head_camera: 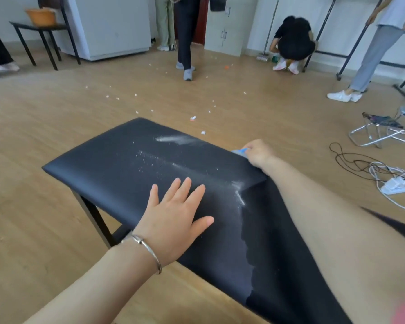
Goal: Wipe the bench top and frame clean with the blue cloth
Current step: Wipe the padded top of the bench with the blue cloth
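Observation:
A black padded bench top (108,160) fills the middle of the head view, with white powder streaks across its far and right parts. One black frame leg (94,218) shows under its left side. My left hand (173,216) lies flat on the near part of the top, fingers spread and straight. At the bench's right edge, my right hand (258,153) grips the blue cloth (240,152); only a small blue bit shows past the fingers.
Wooden floor with scattered paper scraps (192,118) beyond the bench. A folding stool (379,129) and tangled cables with a power strip (394,184) lie to the right. Several people stand or crouch at the back, near a black table (45,31) with an orange basin.

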